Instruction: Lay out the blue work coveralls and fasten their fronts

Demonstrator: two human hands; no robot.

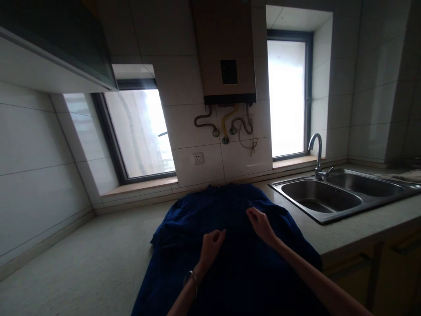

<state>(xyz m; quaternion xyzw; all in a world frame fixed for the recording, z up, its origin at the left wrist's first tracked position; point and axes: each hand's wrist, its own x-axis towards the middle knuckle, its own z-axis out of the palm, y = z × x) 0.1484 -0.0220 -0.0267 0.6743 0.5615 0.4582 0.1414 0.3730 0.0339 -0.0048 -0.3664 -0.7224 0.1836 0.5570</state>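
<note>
A dark blue shirt (194,219) lies spread over the counter, its collar side toward the wall and its lower part running toward me. Over its middle is my left hand (212,245), wearing a bracelet (190,277), with fingers curled and the thumb and a finger close together. What those fingers hold, if anything, cannot be made out against the dark cloth. Farther up and to the right, my right hand (259,223) is closed in a pinch at the shirt's upper right front, where a small bit of cloth stands up by the fingertips.
The pale countertop (108,245) extends left of the shirt. To the right sits a double steel sink (362,201) with a curved faucet (317,153). A water heater (226,52) with pipes hangs on the tiled wall between two windows, above a socket (198,158). An upper cabinet (59,48) juts in at left.
</note>
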